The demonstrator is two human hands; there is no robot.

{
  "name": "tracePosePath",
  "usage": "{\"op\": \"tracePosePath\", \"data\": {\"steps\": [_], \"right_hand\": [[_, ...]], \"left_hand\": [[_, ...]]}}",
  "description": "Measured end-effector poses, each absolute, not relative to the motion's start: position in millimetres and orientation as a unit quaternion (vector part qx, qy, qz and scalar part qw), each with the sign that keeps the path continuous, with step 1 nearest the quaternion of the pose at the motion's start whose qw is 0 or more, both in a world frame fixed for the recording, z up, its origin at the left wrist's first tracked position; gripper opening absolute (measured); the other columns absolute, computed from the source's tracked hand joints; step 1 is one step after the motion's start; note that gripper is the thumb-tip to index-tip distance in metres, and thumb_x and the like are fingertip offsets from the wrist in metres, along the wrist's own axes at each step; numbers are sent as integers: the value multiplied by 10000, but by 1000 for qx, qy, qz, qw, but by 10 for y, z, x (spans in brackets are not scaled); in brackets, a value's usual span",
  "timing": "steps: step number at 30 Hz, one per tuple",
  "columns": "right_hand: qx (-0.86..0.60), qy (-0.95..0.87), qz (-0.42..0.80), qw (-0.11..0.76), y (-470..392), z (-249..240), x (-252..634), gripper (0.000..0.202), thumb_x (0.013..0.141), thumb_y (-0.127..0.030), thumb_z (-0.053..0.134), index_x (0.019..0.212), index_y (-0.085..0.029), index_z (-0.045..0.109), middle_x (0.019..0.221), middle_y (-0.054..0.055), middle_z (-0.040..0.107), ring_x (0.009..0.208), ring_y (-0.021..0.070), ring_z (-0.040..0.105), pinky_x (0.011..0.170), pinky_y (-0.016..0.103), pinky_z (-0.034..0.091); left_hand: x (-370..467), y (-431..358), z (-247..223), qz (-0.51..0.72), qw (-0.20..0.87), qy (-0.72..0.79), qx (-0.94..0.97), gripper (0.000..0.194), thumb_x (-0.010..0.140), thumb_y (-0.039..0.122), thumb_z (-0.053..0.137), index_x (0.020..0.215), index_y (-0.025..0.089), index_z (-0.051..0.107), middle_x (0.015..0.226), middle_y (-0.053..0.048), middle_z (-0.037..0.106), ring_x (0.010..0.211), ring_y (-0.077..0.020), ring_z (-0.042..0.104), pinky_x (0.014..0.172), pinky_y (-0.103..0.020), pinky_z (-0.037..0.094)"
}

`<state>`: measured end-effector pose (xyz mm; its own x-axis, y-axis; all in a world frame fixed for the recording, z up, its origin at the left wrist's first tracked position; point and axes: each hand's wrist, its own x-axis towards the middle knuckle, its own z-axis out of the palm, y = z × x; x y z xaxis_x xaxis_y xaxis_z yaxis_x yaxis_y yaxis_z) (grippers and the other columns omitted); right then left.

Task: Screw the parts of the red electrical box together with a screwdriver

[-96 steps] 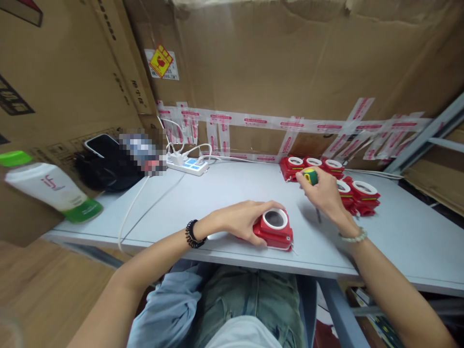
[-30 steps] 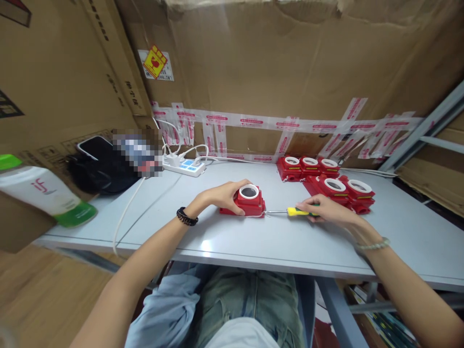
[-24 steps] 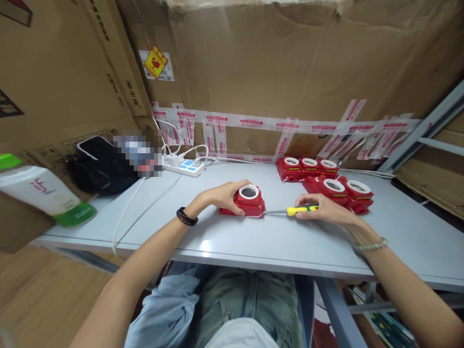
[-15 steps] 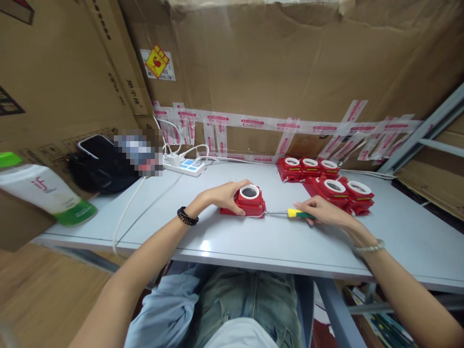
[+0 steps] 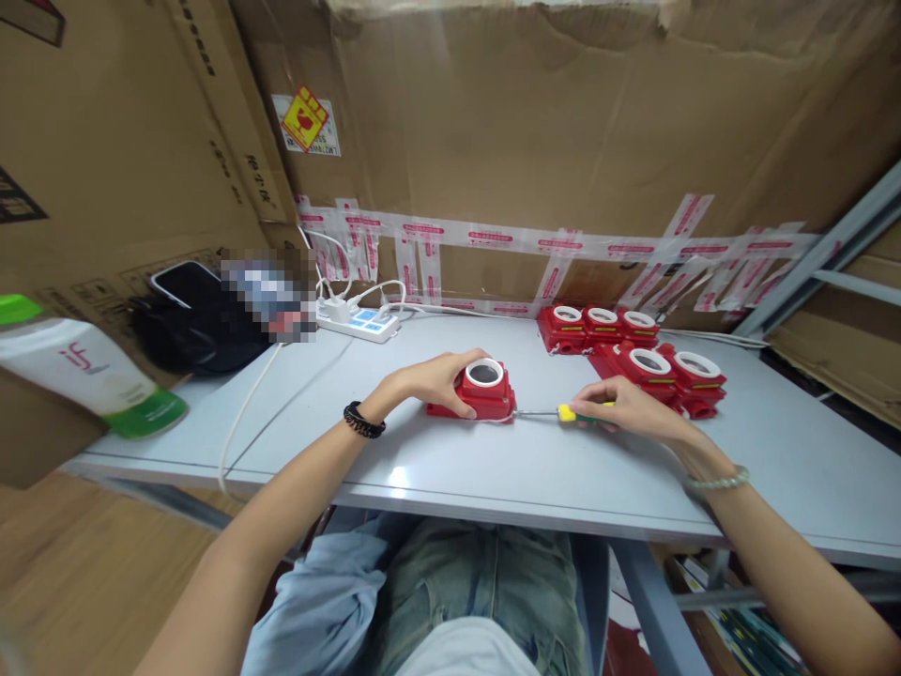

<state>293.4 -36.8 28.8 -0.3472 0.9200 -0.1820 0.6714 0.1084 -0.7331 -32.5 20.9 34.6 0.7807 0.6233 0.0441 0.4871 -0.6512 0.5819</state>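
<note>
A red box-shaped device (image 5: pixel 487 402) with a white ring on top rests on the light grey table (image 5: pixel 436 469). My left hand (image 5: pixel 442 383) grips it from the left, thumb at the front and fingers behind. In my right hand (image 5: pixel 614 406) is a screwdriver (image 5: pixel 565 413) with a yellow and green handle. Its metal shaft lies level, and the tip meets the lower right corner of the red device. Just behind my right hand, more red devices (image 5: pixel 637 376) of the same kind stand in two groups.
Against the cardboard at the back is a white power strip (image 5: pixel 362 322) with plugs and cables. A white and green bottle (image 5: pixel 91 371) and a black bag (image 5: pixel 190 329) with a phone (image 5: pixel 184 282) on it are at the left. A metal frame (image 5: pixel 817 263) stands at the right.
The fingers of my right hand have shifted on the screwdriver handle, and the handle looks turned. My left hand and the red device have stayed in place.
</note>
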Motion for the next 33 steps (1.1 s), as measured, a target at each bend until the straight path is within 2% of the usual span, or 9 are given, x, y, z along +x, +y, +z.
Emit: {"op": "tracePosePath", "data": {"steps": [2, 4, 6, 10, 16, 25, 30, 33], "right_hand": [[-529, -741, 375, 175, -364, 290, 2948, 438, 740, -573, 709, 897, -168, 762, 836, 61, 735, 712, 156, 602, 637, 268, 459], [-514, -752, 375, 175, -358, 285, 2964, 418, 709, -523, 758, 948, -180, 760, 941, 65, 752, 854, 198, 645, 786, 299, 481], [-516, -754, 373, 162, -351, 273, 2973, 437, 684, -512, 776, 967, -179, 762, 965, 67, 755, 894, 222, 651, 830, 322, 478], [-535, -755, 356, 131, -344, 262, 2968, 450, 677, -553, 758, 916, -172, 778, 916, 70, 754, 847, 233, 639, 769, 326, 473], [-508, -777, 346, 138, -360, 304, 2967, 404, 693, -540, 754, 880, -183, 765, 871, 50, 743, 830, 221, 626, 770, 319, 461], [-517, -774, 342, 128, -349, 290, 3010, 397, 702, -524, 757, 901, -180, 764, 866, 43, 736, 817, 202, 616, 764, 305, 452], [-549, -746, 364, 97, -403, 337, 2983, 421, 726, -560, 719, 880, -170, 768, 744, 25, 688, 591, 120, 506, 553, 262, 385], [-553, -733, 385, 89, -434, 370, 2954, 434, 734, -572, 704, 837, -155, 763, 690, 22, 657, 534, 92, 451, 494, 245, 341]], "left_hand": [[-324, 205, 350, 117, 283, 312, 899, 768, 625, 390, 789, 1303, 237, 462, 1137, -45, 656, 949, -243, 626, 816, -320, 473], [-323, 203, 352, 115, 286, 316, 898, 773, 625, 385, 789, 1308, 233, 459, 1137, -48, 657, 941, -241, 627, 812, -319, 474], [-324, 204, 350, 117, 288, 314, 897, 774, 624, 381, 788, 1309, 236, 459, 1143, -48, 657, 952, -243, 627, 819, -322, 474], [-323, 204, 345, 120, 287, 311, 898, 772, 625, 386, 785, 1310, 245, 460, 1131, -42, 660, 944, -244, 628, 812, -324, 474], [-330, 198, 360, 114, 279, 319, 899, 772, 631, 402, 788, 1313, 242, 463, 1125, -43, 656, 942, -246, 626, 797, -318, 472], [-434, 225, 450, 154, 265, 310, 900, 731, 637, 377, 794, 1281, 221, 486, 1190, -55, 640, 1040, -264, 609, 890, -347, 463], [-464, 218, 515, 208, 265, 293, 895, 701, 661, 365, 789, 1276, 220, 487, 1227, -55, 625, 1068, -252, 602, 903, -339, 466], [-471, 239, 506, 230, 255, 293, 893, 705, 665, 358, 786, 1284, 216, 481, 1252, -57, 611, 1106, -258, 587, 927, -344, 458]]}}
